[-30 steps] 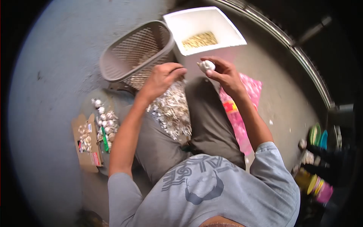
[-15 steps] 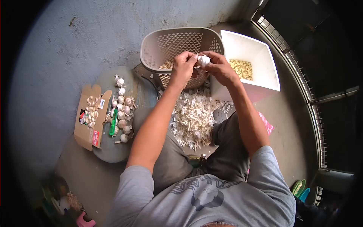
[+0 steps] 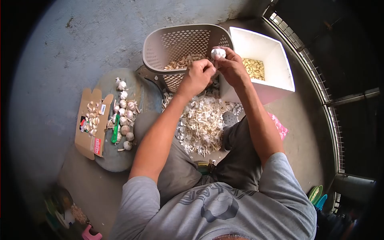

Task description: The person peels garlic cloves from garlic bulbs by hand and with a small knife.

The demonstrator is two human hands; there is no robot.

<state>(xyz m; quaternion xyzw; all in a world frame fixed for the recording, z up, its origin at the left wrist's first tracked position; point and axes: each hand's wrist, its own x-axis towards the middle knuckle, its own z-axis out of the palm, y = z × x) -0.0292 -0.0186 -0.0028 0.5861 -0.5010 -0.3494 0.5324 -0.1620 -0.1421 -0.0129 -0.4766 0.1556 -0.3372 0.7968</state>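
Observation:
My right hand (image 3: 233, 69) grips a white garlic bulb (image 3: 218, 53) between thumb and fingers, above the near rim of the basket. Just below and left of the bulb, my left hand (image 3: 197, 77) is closed in a pinch; what its fingertips hold is too small to make out. Under both hands lies a heap of garlic skins and stalks (image 3: 202, 124) on the floor between my feet. Behind them stands a grey-brown plastic basket (image 3: 154, 52) with garlic cloves (image 3: 186, 62) inside.
At right, a white foam box (image 3: 280, 60) contains pale peeled cloves (image 3: 254, 69). On a grey stool (image 3: 114, 162) at left lie several garlic bulbs (image 3: 125, 130), a green cutter (image 3: 115, 128) and a cardboard box (image 3: 89, 140) bearing loose cloves. A pink bag (image 3: 279, 127) lies beside my right leg.
My left hand has come down and away from the bulb, while my right hand has raised the bulb slightly. The view has shifted a little, and more cloves in the basket show.

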